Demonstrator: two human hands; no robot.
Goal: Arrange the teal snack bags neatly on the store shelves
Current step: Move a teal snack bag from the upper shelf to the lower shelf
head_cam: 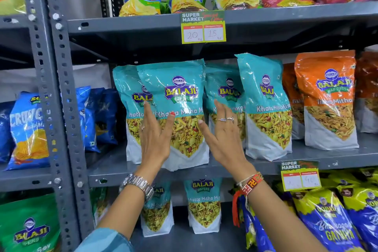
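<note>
Several teal snack bags stand upright on the middle shelf [306, 159]. The front teal bag [180, 92] sits between my two hands. My left hand [155, 139] lies flat against its left edge, fingers straight, thumb across the bag's face. My right hand [221, 137] presses its right edge, fingers spread and reaching onto the teal bag behind [227, 86]. Another teal bag [125, 88] stands behind at the left, and one [266, 104] stands further right. Two more teal bags [204, 204] stand on the shelf below.
Orange snack bags [327, 98] stand right of the teal ones, blue chip bags [98, 116] to the left past a grey upright post [67, 108]. Green-and-yellow chip bags [141, 0] fill the top shelf. Price tags [203, 27] hang from shelf edges. Blue-yellow bags [327, 221] lie lower right.
</note>
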